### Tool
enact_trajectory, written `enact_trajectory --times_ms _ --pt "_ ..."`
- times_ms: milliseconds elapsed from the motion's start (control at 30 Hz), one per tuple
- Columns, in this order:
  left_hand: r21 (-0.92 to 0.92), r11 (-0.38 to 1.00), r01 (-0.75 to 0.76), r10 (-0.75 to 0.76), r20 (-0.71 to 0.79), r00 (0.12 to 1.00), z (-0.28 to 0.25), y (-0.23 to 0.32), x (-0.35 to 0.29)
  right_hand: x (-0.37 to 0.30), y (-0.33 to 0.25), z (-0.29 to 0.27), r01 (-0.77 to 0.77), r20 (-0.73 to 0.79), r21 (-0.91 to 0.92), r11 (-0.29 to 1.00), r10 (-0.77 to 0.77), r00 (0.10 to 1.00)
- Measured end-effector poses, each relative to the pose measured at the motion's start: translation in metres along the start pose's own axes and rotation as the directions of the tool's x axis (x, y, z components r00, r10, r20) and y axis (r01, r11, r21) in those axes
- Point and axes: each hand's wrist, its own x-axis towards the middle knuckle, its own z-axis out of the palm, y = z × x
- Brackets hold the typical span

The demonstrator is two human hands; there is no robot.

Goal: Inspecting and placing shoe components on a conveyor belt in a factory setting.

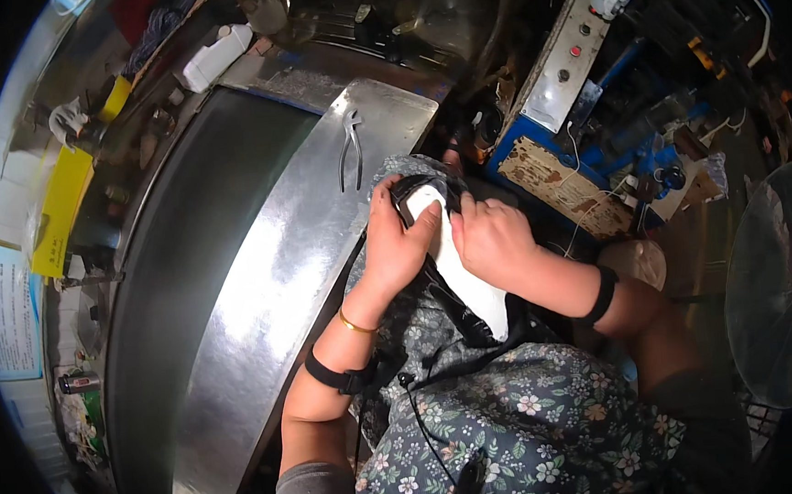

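Two hands gripped one white insole with a black upper over the lap.

The left hand was curled shut, thumb pressed on the white insole near its top end, fingers wrapped round the black upper at its edge. The right hand was likewise closed, knuckles up, pinching the same piece from the other side; the two hands touched. The insole lay slanted over a floral apron, one end between the hands, the other pointing toward the body. One gold bangle and one black strap sat on the left forearm, one black band on the right. Just beside the left hand ran a steel bench, with one pair of pliers lying on it. A control box with buttons stood beyond, and one fan was at the right.
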Motion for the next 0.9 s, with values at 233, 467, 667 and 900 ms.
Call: enact_trajectory --times_ms 233,467,667,900 --pt "0.069 0.997 0.026 -0.032 0.087 0.996 -0.001 0.006 -0.013 -0.021 0.02 -0.005 -0.281 0.324 0.834 0.475 -0.009 0.946" --pt "-0.832 0.441 0.337 -0.051 0.352 0.935 -0.031 0.035 0.001 -0.051 0.002 0.028 -0.311 0.288 0.946 0.088 0.211 0.934" --pt "0.809 0.485 0.332 -0.374 -0.151 0.915 -0.021 0.055 -0.02 -0.026 -0.044 0.007 -0.366 0.319 0.656 0.66 0.197 0.927" --pt "0.156 0.977 0.145 -0.176 0.21 0.962 -0.036 0.031 -0.063 -0.034 -0.052 0.015 -0.088 -0.003 0.867 0.49 0.181 0.983"
